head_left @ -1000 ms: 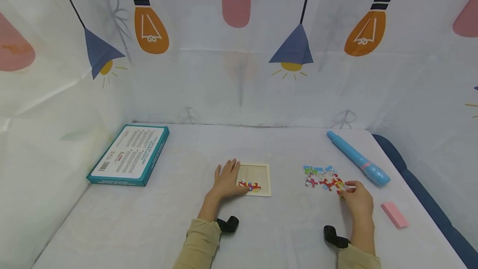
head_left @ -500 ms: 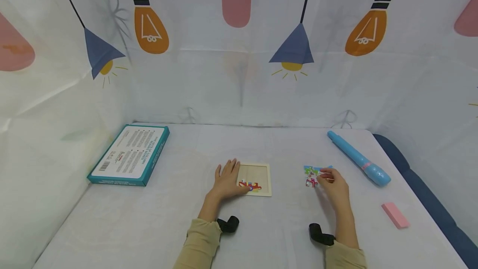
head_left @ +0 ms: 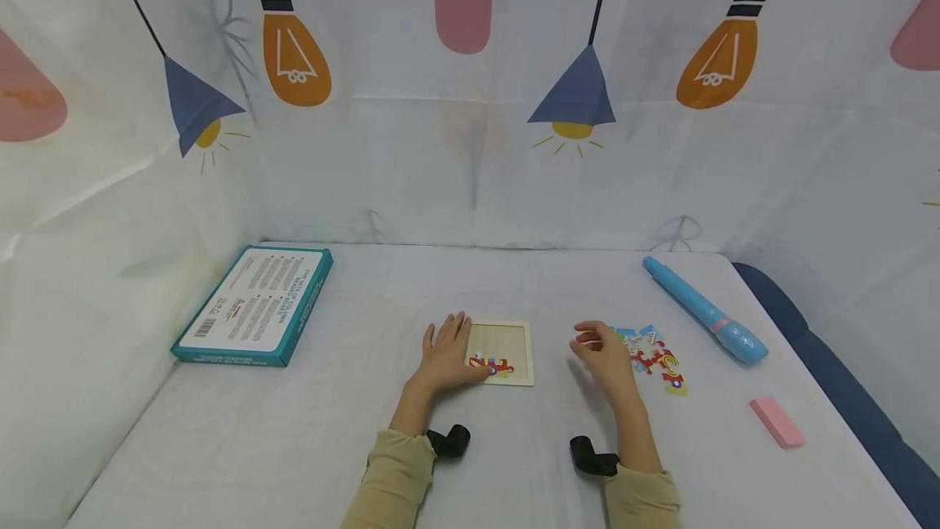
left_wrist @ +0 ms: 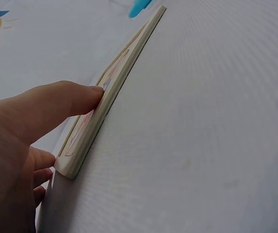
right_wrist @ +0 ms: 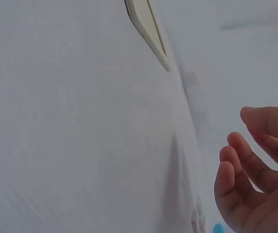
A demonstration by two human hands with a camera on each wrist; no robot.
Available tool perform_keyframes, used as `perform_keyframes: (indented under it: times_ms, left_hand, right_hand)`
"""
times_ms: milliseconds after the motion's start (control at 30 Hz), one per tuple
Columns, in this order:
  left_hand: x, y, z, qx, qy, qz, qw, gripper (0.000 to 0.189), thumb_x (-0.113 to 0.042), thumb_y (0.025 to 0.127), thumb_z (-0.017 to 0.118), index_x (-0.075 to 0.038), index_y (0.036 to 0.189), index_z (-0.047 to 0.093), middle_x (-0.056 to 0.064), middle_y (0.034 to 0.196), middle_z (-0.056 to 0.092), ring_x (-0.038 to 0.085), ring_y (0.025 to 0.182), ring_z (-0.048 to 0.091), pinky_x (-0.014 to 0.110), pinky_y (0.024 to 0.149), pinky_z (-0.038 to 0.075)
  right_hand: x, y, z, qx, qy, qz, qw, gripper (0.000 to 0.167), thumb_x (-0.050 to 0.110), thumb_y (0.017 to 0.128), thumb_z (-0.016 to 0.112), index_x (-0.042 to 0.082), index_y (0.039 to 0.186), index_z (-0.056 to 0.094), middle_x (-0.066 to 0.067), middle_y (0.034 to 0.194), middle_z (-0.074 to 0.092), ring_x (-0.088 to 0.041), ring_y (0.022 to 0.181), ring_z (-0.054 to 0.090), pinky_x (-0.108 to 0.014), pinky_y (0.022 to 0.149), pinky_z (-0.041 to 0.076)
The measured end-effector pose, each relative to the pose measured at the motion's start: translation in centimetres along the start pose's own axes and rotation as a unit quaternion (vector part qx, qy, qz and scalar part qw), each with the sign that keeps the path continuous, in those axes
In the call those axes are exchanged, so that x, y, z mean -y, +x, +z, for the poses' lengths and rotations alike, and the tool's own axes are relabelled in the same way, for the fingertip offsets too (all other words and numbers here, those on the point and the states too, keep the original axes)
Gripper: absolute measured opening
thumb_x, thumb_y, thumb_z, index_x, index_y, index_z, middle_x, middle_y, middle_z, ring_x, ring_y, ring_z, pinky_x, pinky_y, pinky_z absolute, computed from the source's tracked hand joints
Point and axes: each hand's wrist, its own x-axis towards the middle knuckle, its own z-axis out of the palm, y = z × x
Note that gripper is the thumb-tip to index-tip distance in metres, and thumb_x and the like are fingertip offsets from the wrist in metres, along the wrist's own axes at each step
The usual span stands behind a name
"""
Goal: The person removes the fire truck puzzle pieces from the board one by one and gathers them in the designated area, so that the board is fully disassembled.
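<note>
My left hand (head_left: pixel 444 357) lies spread along the left side of a shallow wooden puzzle tray (head_left: pixel 499 335). Its thumb rests across the near rim, by the red and yellow puzzle pieces (head_left: pixel 503 366) in the tray's lower part. In the left wrist view the thumb presses on this rim, while other fingertips meet the tray's corner. My right hand (head_left: pixel 609 362) is over the table between the tray and several loose, colourful puzzle pieces (head_left: pixel 664 359). The right wrist view shows its fingers (right_wrist: pixel 248 160) loosely bent, with nothing visible between them. Its forearm and palm hide some pieces.
A teal-edged box (head_left: pixel 250 300) lies at the back left. To the right are a blue tube-shaped object (head_left: pixel 701 308) with a pink band and a pink rectangular block (head_left: pixel 777 421). White curtains printed with lamps stand behind the white-covered table (head_left: pixel 294 447).
My right hand has moved left across the loose pieces towards the tray, uncovering the yellow piece at their right end. My left hand stays on the tray.
</note>
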Motion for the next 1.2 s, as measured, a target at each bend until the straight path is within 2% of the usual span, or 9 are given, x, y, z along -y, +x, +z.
perform_keyframes:
  times_ms: [233, 567, 700, 900, 1033, 1200]
  left_hand:
    - [0.0, -0.1, 0.0, 0.004, 0.007, -0.003, 1.0000, 0.096, -0.047, 0.072, 0.068, 0.003, 0.143, 0.027, 0.016, 0.150, 0.023, 0.030, 0.140, 0.015, 0.053, 0.109, 0.003]
    - [0.3, 0.1, 0.1, 0.012, 0.014, -0.002, 0.9998, 0.094, -0.048, 0.074, 0.065, 0.001, 0.144, 0.025, 0.015, 0.151, 0.021, 0.029, 0.140, 0.012, 0.053, 0.109, 0.001]
    - [0.3, 0.2, 0.2, 0.009, 0.015, -0.004, 0.9998, 0.093, -0.048, 0.075, 0.063, 0.000, 0.144, 0.025, 0.014, 0.151, 0.021, 0.029, 0.141, 0.012, 0.053, 0.109, 0.000]
    - [0.2, 0.4, 0.3, 0.007, 0.006, -0.008, 0.9999, 0.074, -0.038, 0.085, 0.053, 0.001, 0.143, 0.028, 0.015, 0.151, 0.023, 0.030, 0.140, 0.013, 0.053, 0.109, 0.000]
    - [0.1, 0.4, 0.1, 0.008, 0.005, -0.013, 0.9999, 0.069, -0.032, 0.086, 0.051, 0.001, 0.143, 0.029, 0.015, 0.151, 0.023, 0.030, 0.140, 0.013, 0.054, 0.109, 0.000]
    - [0.2, 0.5, 0.1, 0.010, 0.014, -0.018, 0.9997, 0.070, -0.031, 0.086, 0.053, 0.001, 0.143, 0.029, 0.015, 0.151, 0.023, 0.030, 0.140, 0.014, 0.053, 0.109, 0.000]
  right_hand:
    - [1.1, -0.2, 2.7, 0.013, -0.002, -0.032, 0.9994, 0.029, 0.012, 0.086, 0.062, 0.004, 0.113, 0.057, -0.012, 0.101, 0.060, -0.024, 0.092, 0.054, -0.030, 0.070, 0.046]
    - [2.6, -0.8, 5.4, 0.049, -0.008, -0.108, 0.9929, 0.022, 0.003, 0.081, 0.064, 0.003, 0.102, 0.061, -0.007, 0.089, 0.061, -0.020, 0.082, 0.059, -0.035, 0.074, 0.048]
    - [3.1, -1.0, 6.2, 0.079, -0.049, -0.141, 0.9856, 0.020, 0.002, 0.079, 0.066, 0.004, 0.099, 0.063, -0.006, 0.088, 0.062, -0.020, 0.081, 0.059, -0.035, 0.073, 0.048]
    - [3.4, -0.9, 7.2, 0.115, -0.134, -0.176, 0.9684, 0.028, 0.005, 0.073, 0.072, 0.004, 0.101, 0.067, -0.007, 0.090, 0.059, -0.019, 0.079, 0.053, -0.035, 0.071, 0.045]
    - [3.4, -1.0, 7.7, 0.117, -0.191, -0.178, 0.9580, 0.034, 0.013, 0.072, 0.075, 0.005, 0.105, 0.067, -0.007, 0.093, 0.055, -0.022, 0.083, 0.053, -0.038, 0.075, 0.044]
    - [3.5, -1.1, 8.0, 0.105, -0.216, -0.191, 0.9517, 0.026, 0.015, 0.071, 0.076, 0.007, 0.094, 0.068, -0.007, 0.092, 0.053, -0.025, 0.084, 0.054, -0.041, 0.076, 0.044]
